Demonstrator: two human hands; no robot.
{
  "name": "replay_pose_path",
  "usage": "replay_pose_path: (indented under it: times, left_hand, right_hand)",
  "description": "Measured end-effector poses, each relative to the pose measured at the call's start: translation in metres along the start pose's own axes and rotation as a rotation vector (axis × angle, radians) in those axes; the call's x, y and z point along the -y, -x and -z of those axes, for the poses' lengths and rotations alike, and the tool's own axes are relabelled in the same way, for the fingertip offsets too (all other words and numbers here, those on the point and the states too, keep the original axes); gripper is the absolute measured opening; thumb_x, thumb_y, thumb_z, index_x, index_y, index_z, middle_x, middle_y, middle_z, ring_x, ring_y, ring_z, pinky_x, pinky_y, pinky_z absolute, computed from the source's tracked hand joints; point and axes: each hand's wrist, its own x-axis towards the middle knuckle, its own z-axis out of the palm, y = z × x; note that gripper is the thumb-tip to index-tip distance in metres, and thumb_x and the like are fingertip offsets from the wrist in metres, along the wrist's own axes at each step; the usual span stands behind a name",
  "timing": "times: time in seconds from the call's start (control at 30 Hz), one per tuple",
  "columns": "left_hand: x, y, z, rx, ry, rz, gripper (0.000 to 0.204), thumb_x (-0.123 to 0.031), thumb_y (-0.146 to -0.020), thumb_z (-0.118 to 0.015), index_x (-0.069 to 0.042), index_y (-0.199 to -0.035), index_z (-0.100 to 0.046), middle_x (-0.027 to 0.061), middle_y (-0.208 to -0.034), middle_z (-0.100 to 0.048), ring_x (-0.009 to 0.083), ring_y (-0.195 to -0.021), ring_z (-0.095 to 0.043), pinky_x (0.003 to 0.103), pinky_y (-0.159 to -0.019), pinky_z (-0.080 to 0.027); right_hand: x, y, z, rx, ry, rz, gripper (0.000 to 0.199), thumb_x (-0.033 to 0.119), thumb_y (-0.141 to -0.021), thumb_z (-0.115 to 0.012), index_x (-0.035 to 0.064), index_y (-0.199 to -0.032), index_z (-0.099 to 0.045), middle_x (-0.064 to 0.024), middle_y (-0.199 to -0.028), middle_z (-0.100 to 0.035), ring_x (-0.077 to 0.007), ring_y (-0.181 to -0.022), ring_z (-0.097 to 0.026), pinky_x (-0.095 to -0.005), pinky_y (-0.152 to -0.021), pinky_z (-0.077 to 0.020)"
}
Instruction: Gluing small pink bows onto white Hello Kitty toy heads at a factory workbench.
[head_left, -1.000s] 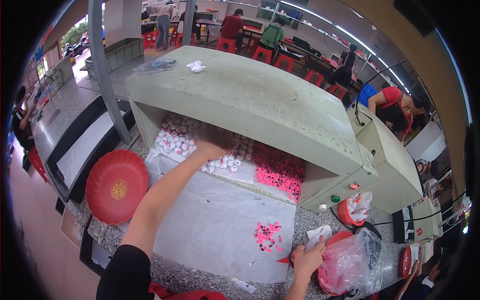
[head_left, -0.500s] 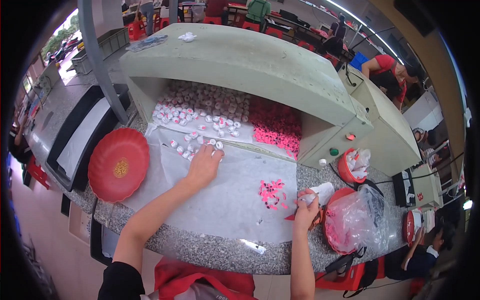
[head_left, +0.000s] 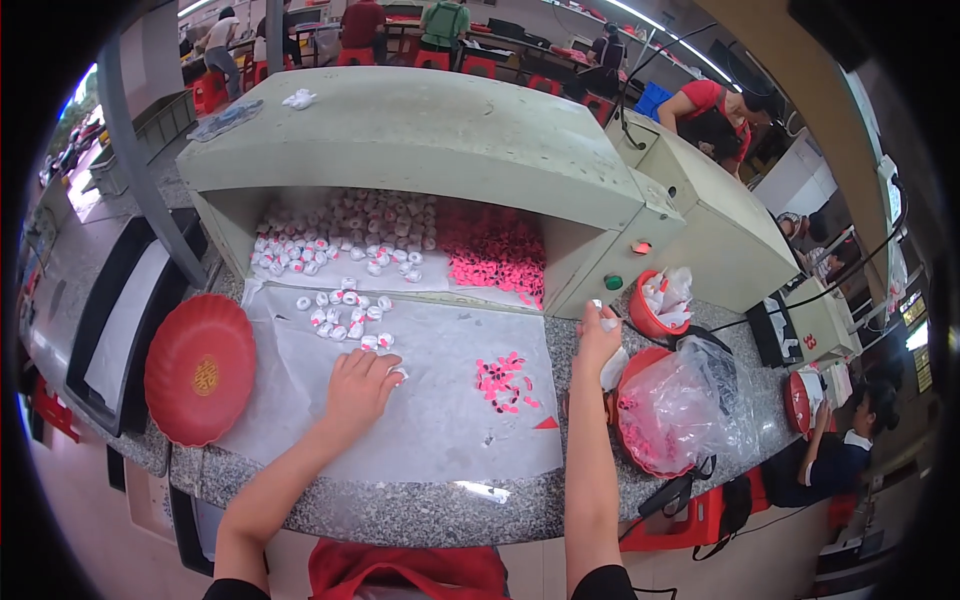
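My left hand [head_left: 358,392] is over the white sheet [head_left: 430,420], fingers bent and close together around a small white rounded piece [head_left: 401,373] that shows at the fingertips. Just beyond it is a loose group of white rounded pieces [head_left: 340,316], some with pink marks. My right hand [head_left: 598,345] is raised beside the right front corner of the machine, closed on a small white thing whose kind I cannot make out. Pink and black flat bits [head_left: 503,382] lie scattered on the sheet between my hands.
A pale green box-shaped machine [head_left: 400,120] holds more white pieces and pink bits under its hood. At left are a red scalloped dish [head_left: 175,380] and a black tray [head_left: 95,340]. At right stand a red bowl with plastic bag [head_left: 690,410] and a red cup [head_left: 650,318].
My view has shifted. My left hand has drawn back from the white pieces toward me. My right hand has moved away from me, toward the machine's corner, uncovering a small red triangle.
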Motion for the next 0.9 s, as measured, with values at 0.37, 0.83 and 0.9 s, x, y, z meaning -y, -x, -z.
replay_pose_path:
  times: [0.37, 0.83, 0.9]
  left_hand:
    - [-0.034, 0.003, 0.024, 0.343, 1.664, 0.81, 0.041, -0.008, -0.086, -0.049, -0.006, -0.126, -0.041, 0.007, -0.101, -0.054, 0.0123, -0.08, -0.053, 0.026, -0.067, -0.044]
    - [-0.052, 0.008, 0.026, 0.093, 2.175, 0.8, 0.034, -0.003, -0.086, -0.047, -0.002, -0.12, -0.044, 0.0148, -0.11, -0.054, 0.0265, -0.098, -0.057, 0.027, -0.079, -0.05]
    - [-0.054, 0.01, 0.025, 0.094, 2.2, 0.772, 0.034, -0.003, -0.086, -0.048, -0.002, -0.12, -0.044, 0.0146, -0.109, -0.054, 0.0263, -0.096, -0.058, 0.027, -0.078, -0.05]
  right_hand:
    - [0.007, 0.004, -0.011, 0.017, 0.061, -0.049, 0.026, 0.018, -0.076, -0.066, -0.0003, -0.09, -0.054, -0.0027, -0.072, -0.054, -0.0088, -0.057, -0.05, -0.0211, -0.048, -0.0422]
    - [0.073, 0.116, 0.012, 0.429, -0.075, -0.076, 0.042, 0.004, -0.08, -0.054, 0.0017, -0.118, -0.036, -0.0103, -0.099, -0.052, -0.016, -0.081, -0.053, -0.029, -0.067, -0.0468]
    - [0.106, 0.155, 0.006, 0.602, -0.086, -0.157, 0.042, 0.004, -0.08, -0.054, 0.0002, -0.118, -0.037, -0.0113, -0.095, -0.054, -0.0143, -0.078, -0.054, -0.0255, -0.061, -0.0453]
